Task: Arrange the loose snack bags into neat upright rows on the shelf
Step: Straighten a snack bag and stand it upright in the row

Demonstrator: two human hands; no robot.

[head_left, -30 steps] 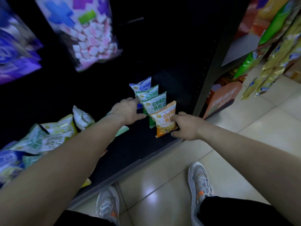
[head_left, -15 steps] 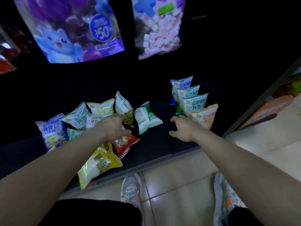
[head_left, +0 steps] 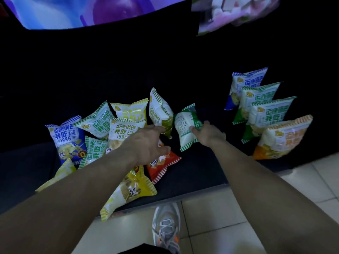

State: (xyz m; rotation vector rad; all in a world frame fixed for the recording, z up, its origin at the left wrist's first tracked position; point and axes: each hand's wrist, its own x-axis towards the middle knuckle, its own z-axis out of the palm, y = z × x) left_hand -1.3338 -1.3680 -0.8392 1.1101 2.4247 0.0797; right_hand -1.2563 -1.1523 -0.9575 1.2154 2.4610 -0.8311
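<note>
A green bag (head_left: 187, 127) is being gripped by the right hand (head_left: 211, 134) beside the loose pile (head_left: 110, 136) on the shelf (head_left: 198, 173), likely for the upright row (head_left: 264, 110); the spread left hand (head_left: 148, 143) is being lowered over the pile.

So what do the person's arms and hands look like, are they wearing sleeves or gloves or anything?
No gloves and no sleeves in view: the left hand and right hand are bare, and both forearms are bare right to the picture's edge. I see no watch, ring or bracelet. Lower down there is dark clothing at the bottom edge and a grey lace-up sneaker with orange accents on the pale tiled floor.
</note>
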